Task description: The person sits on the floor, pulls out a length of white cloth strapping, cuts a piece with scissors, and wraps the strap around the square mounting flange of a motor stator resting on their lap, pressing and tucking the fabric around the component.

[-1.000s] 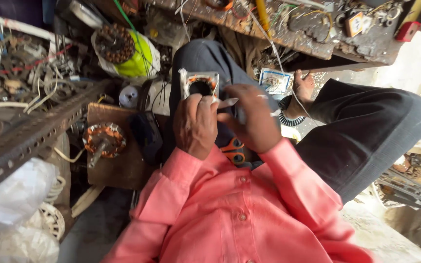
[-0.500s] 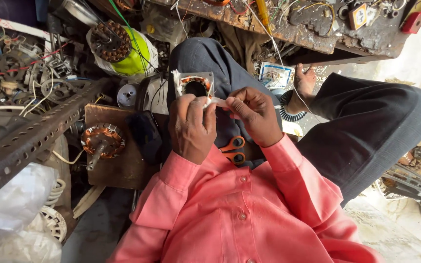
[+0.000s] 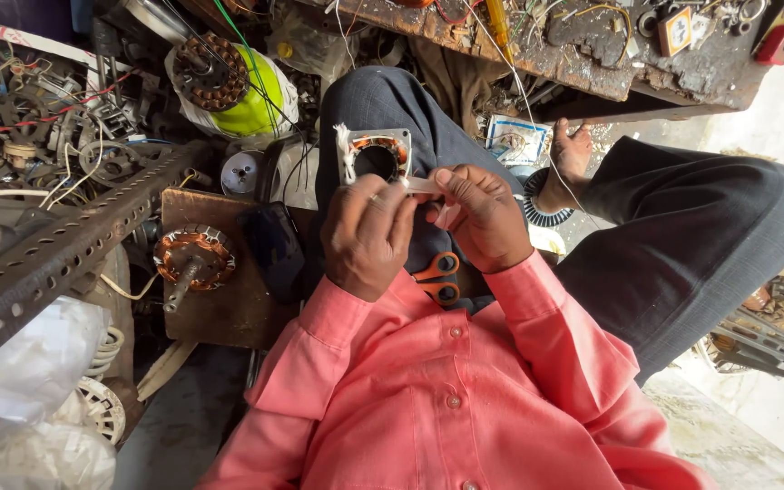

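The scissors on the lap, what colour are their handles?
Orange handles on the scissors, seen in the head view.

Single view, head-mounted. The camera looks steeply down the wearer's chest onto the lap, at close range. Both hands sit near frame centre; the cluttered desk (image 3: 592,54) edge runs along twelve to two o'clock. No second view exists for overlap.

wood board (image 3: 229,308) w/ copper rotor (image 3: 194,259)

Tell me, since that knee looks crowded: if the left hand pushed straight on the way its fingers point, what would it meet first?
Likely the square motor stator resting on the knee, just beyond the left hand; depth is uncertain.
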